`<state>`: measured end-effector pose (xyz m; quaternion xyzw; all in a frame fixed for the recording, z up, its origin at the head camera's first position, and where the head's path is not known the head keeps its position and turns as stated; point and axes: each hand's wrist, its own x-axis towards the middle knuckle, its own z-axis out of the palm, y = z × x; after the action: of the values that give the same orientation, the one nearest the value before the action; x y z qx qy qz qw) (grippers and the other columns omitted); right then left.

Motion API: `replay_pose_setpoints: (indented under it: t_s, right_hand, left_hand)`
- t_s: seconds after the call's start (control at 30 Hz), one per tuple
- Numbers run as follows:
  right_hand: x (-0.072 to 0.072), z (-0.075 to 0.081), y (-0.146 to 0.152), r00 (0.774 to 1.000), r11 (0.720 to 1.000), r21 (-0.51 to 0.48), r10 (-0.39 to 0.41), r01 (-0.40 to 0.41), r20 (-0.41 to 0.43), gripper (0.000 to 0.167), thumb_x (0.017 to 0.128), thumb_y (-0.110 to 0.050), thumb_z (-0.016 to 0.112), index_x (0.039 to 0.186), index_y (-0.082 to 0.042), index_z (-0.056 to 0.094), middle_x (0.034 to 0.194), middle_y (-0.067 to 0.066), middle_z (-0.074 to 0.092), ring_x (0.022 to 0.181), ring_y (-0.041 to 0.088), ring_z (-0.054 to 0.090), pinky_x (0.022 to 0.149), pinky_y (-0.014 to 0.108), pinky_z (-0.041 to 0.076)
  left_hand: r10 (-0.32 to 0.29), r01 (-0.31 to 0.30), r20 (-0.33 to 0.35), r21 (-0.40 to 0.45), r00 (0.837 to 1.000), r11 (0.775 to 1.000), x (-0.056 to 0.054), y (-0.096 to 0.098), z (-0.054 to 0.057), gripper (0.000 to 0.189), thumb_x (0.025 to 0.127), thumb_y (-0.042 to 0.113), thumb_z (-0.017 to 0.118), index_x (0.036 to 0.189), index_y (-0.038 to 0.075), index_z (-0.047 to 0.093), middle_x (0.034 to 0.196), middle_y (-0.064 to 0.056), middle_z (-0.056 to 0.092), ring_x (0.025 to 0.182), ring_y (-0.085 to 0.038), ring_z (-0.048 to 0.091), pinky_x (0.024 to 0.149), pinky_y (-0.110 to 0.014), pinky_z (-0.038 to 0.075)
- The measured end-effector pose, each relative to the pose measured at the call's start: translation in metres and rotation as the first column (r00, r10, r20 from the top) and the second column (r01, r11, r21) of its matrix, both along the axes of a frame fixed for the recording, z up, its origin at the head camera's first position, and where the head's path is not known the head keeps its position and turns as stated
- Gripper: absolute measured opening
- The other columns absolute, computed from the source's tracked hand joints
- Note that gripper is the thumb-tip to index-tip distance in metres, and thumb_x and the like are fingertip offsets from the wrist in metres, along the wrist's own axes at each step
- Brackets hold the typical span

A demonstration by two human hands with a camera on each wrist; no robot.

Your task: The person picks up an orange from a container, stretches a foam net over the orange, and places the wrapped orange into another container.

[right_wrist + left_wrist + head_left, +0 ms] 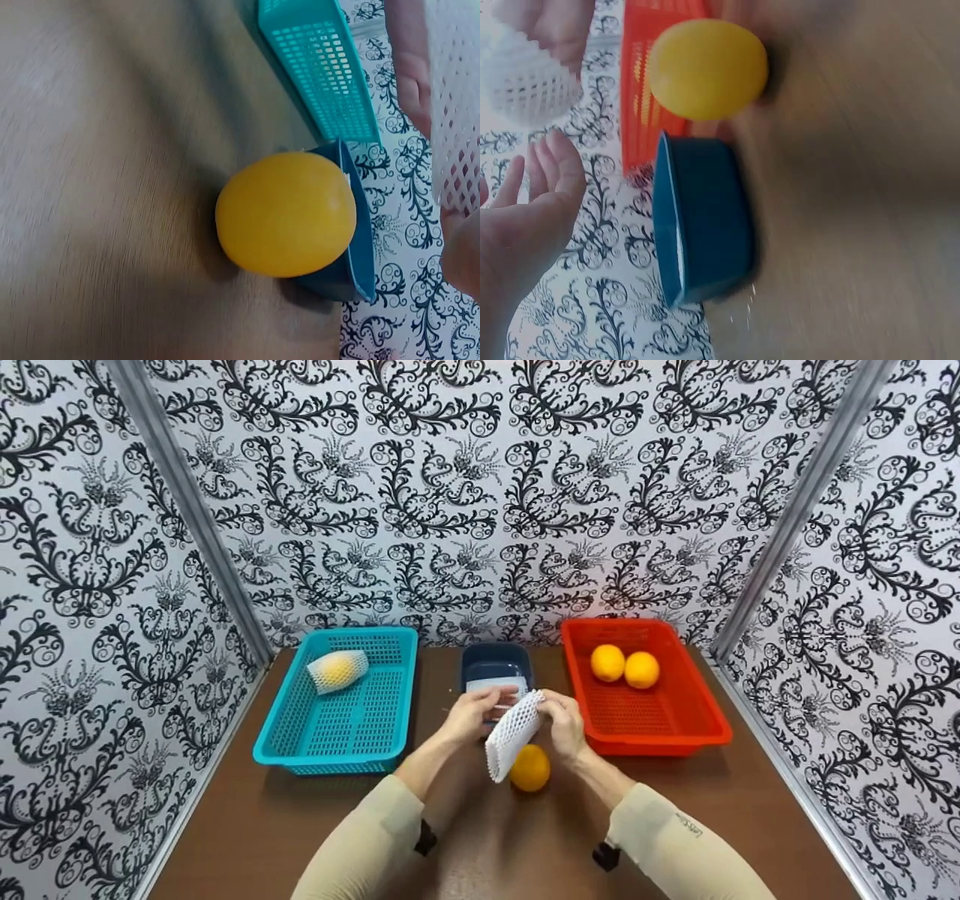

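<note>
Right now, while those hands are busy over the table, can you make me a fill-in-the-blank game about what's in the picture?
1. The red basket holds ____ loose oranges.
2. The person's ____ hand pinches the white net.
3. The number of wrapped fruits in the blue basket is ____.
4. The small dark box stands ____ the two baskets.

Missing words: two; right; one; between.

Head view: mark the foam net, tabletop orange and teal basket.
Foam net [513, 736], head view, middle of its mesh.
Tabletop orange [532, 769], head view, its uncovered side.
Teal basket [337, 767], head view, near wall.
</note>
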<state>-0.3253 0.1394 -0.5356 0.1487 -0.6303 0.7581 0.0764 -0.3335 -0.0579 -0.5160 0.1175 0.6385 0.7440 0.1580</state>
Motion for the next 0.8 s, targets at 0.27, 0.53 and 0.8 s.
replay_pose_setpoints:
  t_s: [0.27, 0.53, 0.8]
  right_hand:
    - [-0.001, 0.0, -0.007, 0.981, 0.957, -0.228, 0.193, -0.181, 0.032, 0.045, 0.091, 0.005, 0.038, 0.088, -0.012, 0.079, 0.085, -0.002, 0.076, 0.08, 0.012, 0.07, 0.079, 0.026, 0.059]
    - [-0.002, 0.003, -0.001, 0.999, 0.999, -0.023, 0.028, -0.029, -0.033, 0.026, 0.093, 0.005, 0.044, 0.085, 0.009, 0.069, 0.077, -0.01, 0.068, 0.075, 0.005, 0.062, 0.075, 0.022, 0.052]
    - [0.001, 0.01, 0.002, 0.998, 0.999, 0.05, -0.02, 0.017, 0.053, 0.024, 0.1, -0.001, 0.048, 0.086, 0.008, 0.066, 0.071, -0.006, 0.063, 0.068, 0.009, 0.059, 0.069, 0.023, 0.049]
  left_hand:
    - [0.043, -0.05, -0.155, -0.037, 0.987, 0.998, 0.006, 0.023, -0.003, 0.044, 0.114, 0.015, 0.054, 0.144, -0.016, 0.063, 0.127, -0.018, 0.08, 0.104, -0.008, 0.071, 0.095, -0.022, 0.058]
    - [0.168, -0.166, -0.294, 0.03, 0.941, 0.986, 0.008, 0.028, -0.009, 0.025, 0.106, 0.004, 0.064, 0.109, -0.021, 0.063, 0.083, 0.014, 0.065, 0.078, -0.004, 0.058, 0.072, -0.02, 0.048]
    - [0.191, -0.162, -0.157, 0.184, 0.969, 0.97, 0.008, 0.032, -0.015, 0.021, 0.112, 0.004, 0.056, 0.097, 0.012, 0.067, 0.079, 0.013, 0.07, 0.07, 0.001, 0.065, 0.063, -0.017, 0.055]
